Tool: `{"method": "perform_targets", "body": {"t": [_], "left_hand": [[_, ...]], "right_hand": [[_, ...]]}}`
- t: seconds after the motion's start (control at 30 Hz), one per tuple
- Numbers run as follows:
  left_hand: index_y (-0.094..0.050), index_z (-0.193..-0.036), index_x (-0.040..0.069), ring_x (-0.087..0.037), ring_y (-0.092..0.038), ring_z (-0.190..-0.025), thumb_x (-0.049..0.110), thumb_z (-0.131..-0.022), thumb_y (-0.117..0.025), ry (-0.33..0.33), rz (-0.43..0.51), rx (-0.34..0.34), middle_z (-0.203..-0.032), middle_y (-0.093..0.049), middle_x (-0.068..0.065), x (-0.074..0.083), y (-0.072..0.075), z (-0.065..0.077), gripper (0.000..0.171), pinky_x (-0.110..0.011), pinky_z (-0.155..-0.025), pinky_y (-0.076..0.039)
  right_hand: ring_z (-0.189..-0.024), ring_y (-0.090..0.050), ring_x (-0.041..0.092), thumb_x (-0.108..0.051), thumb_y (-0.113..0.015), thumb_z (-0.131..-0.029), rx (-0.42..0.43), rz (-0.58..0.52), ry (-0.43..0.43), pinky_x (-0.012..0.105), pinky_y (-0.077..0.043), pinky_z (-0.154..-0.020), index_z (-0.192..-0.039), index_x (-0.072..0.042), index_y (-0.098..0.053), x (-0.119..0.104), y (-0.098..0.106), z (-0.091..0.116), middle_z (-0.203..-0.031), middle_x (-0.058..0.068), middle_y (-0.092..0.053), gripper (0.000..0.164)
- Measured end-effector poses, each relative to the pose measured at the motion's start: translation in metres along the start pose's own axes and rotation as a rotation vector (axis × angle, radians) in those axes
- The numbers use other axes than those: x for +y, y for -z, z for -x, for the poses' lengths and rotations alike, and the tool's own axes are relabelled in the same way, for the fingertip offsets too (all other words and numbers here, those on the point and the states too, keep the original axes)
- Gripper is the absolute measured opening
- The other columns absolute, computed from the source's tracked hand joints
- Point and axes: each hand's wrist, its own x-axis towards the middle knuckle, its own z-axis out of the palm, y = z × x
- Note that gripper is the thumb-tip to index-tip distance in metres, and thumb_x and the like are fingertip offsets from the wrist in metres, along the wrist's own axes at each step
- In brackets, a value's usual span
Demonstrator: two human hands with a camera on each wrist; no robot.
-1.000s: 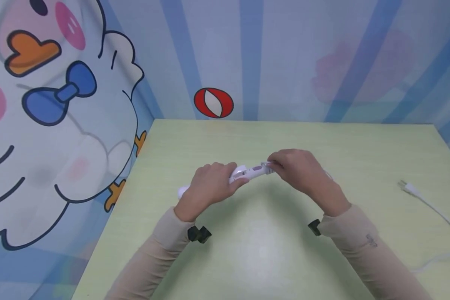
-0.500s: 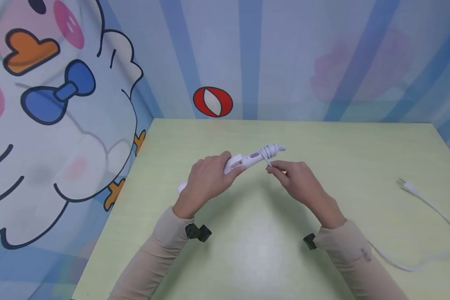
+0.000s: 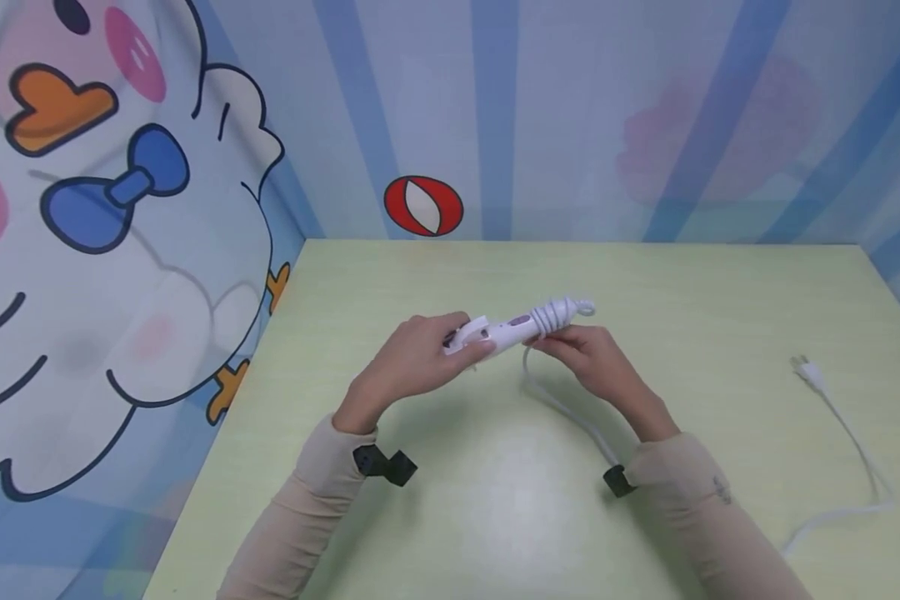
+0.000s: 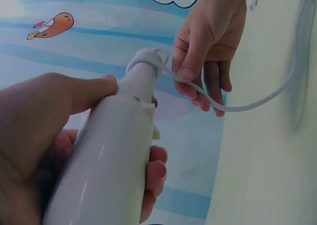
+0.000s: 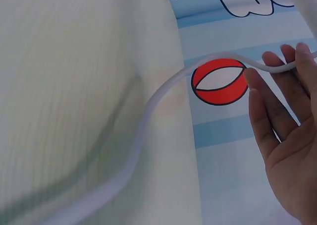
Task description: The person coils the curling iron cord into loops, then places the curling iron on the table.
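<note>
A white curling iron (image 3: 504, 335) with a purple button panel is held above the table, tilted up to the right. My left hand (image 3: 408, 362) grips it round the body, thumb along the near side. Several turns of its white cord (image 4: 252, 106) are wound round the handle's far end. Below the coils, my right hand (image 3: 598, 362) pinches the cord between thumb and fingers. In the right wrist view the other fingers of that hand (image 5: 290, 136) are spread loosely. From there the cord's loose part sags toward the right wrist.
The white plug (image 3: 808, 372) lies at the right of the pale green table (image 3: 487, 517), its cord bending back toward the right forearm. A printed backdrop (image 3: 570, 125) with cartoon figures stands behind and left of the table.
The right hand has come from over the handle's end to beneath it, carrying the cord round. More coils show, and the cord on the table has been drawn slightly left.
</note>
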Motion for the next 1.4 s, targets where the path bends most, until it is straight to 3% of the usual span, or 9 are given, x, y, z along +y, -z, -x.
{"method": "perform_targets", "body": {"t": [0.27,0.4,0.57,0.7,0.8,0.87,0.97,1.13,1.4], "left_hand": [[-0.059,-0.098,0.019,-0.014,-0.056,-0.064,0.051,-0.093,-0.054,-0.031,0.093,-0.067,-0.077,-0.059,0.001,-0.010,0.003,0.003,0.033,-0.029,-0.057,-0.046],[-0.059,-0.097,0.020,-0.015,-0.058,-0.064,0.049,-0.093,-0.054,-0.034,0.150,-0.100,-0.079,-0.059,0.000,-0.011,0.006,0.005,0.030,-0.030,-0.056,-0.048],[-0.059,-0.097,0.022,-0.015,-0.058,-0.067,0.046,-0.093,-0.057,-0.062,0.184,-0.149,-0.081,-0.060,0.001,-0.012,0.010,0.010,0.024,-0.031,-0.056,-0.050],[-0.060,-0.099,0.022,-0.016,-0.059,-0.071,0.045,-0.092,-0.059,-0.116,0.203,-0.220,-0.084,-0.060,0.001,-0.010,0.013,0.012,0.024,-0.032,-0.058,-0.051],[-0.060,-0.099,0.021,-0.016,-0.060,-0.070,0.046,-0.091,-0.060,-0.132,0.183,-0.265,-0.084,-0.061,0.002,-0.008,0.015,0.013,0.026,-0.031,-0.059,-0.052],[-0.060,-0.099,0.022,-0.015,-0.060,-0.070,0.046,-0.091,-0.060,-0.125,0.163,-0.285,-0.084,-0.061,0.003,-0.008,0.017,0.014,0.025,-0.031,-0.059,-0.052],[-0.061,-0.098,0.022,-0.014,-0.059,-0.068,0.045,-0.090,-0.061,-0.118,0.142,-0.318,-0.082,-0.061,0.004,-0.007,0.019,0.017,0.025,-0.031,-0.059,-0.051],[-0.061,-0.094,0.022,-0.011,-0.055,-0.063,0.046,-0.090,-0.061,-0.144,0.072,-0.355,-0.076,-0.060,0.005,-0.002,0.021,0.018,0.024,-0.028,-0.057,-0.047],[-0.061,-0.093,0.022,-0.007,-0.051,-0.060,0.050,-0.089,-0.060,-0.126,-0.037,-0.398,-0.072,-0.058,0.008,0.003,0.013,0.020,0.028,-0.025,-0.057,-0.043]], "right_hand": [[-0.102,-0.063,0.017,-0.007,-0.065,-0.089,0.078,0.108,0.228,0.034,-0.050,-0.087,-0.107,-0.008,-0.070,-0.002,-0.004,-0.006,-0.108,0.005,-0.071,0.019],[-0.099,-0.064,0.016,-0.003,-0.067,-0.087,0.100,0.124,0.281,0.034,-0.050,-0.086,-0.105,-0.006,-0.071,-0.007,-0.006,-0.007,-0.104,0.006,-0.072,0.019],[-0.101,-0.066,0.022,0.000,-0.064,-0.088,0.019,0.115,0.236,0.037,-0.050,-0.088,-0.109,-0.005,-0.069,-0.014,-0.007,-0.005,-0.108,0.009,-0.071,0.022],[-0.093,-0.067,0.017,0.003,-0.063,-0.087,-0.028,0.259,0.244,0.031,-0.053,-0.078,-0.109,-0.008,-0.069,-0.018,-0.004,0.001,-0.107,0.006,-0.072,0.025],[-0.091,-0.065,0.015,0.006,-0.064,-0.085,-0.059,0.217,0.269,0.028,-0.053,-0.078,-0.110,-0.009,-0.067,-0.021,0.000,0.002,-0.107,0.004,-0.071,0.030],[-0.096,-0.065,0.016,0.004,-0.064,-0.087,-0.085,0.104,0.250,0.030,-0.052,-0.083,-0.111,-0.008,-0.067,-0.022,0.005,0.000,-0.106,0.004,-0.071,0.028],[-0.097,-0.064,0.014,-0.006,-0.061,-0.092,-0.155,0.072,0.185,0.030,-0.051,-0.084,-0.113,-0.011,-0.066,-0.025,0.013,-0.005,-0.107,0.001,-0.070,0.022],[-0.097,-0.064,0.012,-0.016,-0.059,-0.095,-0.252,0.184,0.115,0.036,-0.050,-0.084,-0.112,-0.016,-0.068,-0.030,0.023,-0.016,-0.106,-0.003,-0.070,0.019],[-0.098,-0.065,0.015,-0.020,-0.063,-0.092,-0.272,0.451,0.174,0.038,-0.051,-0.086,-0.108,-0.016,-0.070,-0.040,0.034,-0.028,-0.106,-0.002,-0.070,0.018]]}}
